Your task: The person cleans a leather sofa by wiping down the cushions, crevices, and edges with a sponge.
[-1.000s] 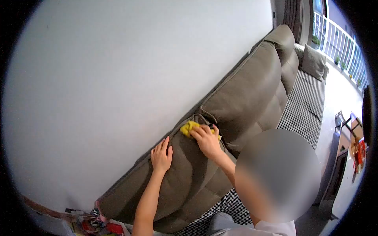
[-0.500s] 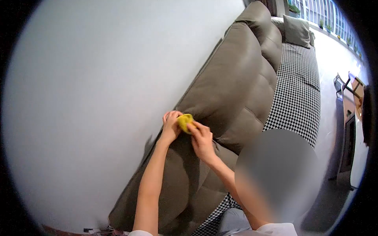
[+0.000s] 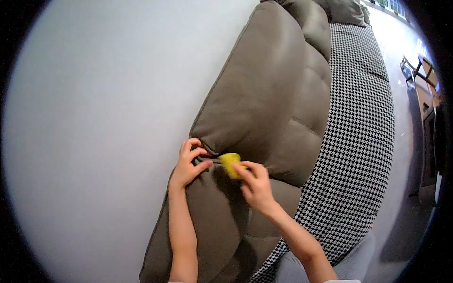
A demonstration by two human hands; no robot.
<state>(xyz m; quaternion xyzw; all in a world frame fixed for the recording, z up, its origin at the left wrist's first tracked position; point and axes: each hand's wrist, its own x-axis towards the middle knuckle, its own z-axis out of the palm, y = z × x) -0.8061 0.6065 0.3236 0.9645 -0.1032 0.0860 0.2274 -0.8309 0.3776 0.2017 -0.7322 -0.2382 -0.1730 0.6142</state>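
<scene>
My left hand [image 3: 190, 164] has its fingers curled at the top corner of the sofa's brown back cushion [image 3: 203, 212], where it meets the neighbouring cushion [image 3: 255, 80]. Its thumb and fingers press at the gap between the two. Just to the right, my right hand [image 3: 255, 184] grips a yellow cloth [image 3: 230, 165], slightly blurred, over the seam between the cushions. The cloth bunches out beyond the fingertips.
A pale wall [image 3: 104, 141] runs along the sofa's back at the left. The houndstooth seat [image 3: 354, 141] stretches along the right of the cushions. A grey pillow [image 3: 347, 12] lies at the far end, and furniture [image 3: 427, 99] stands at the far right.
The view has shifted along the sofa. My left hand has moved up from the cushion to the gap at its corner. The yellow cloth stays in my right hand, now held over the seam.
</scene>
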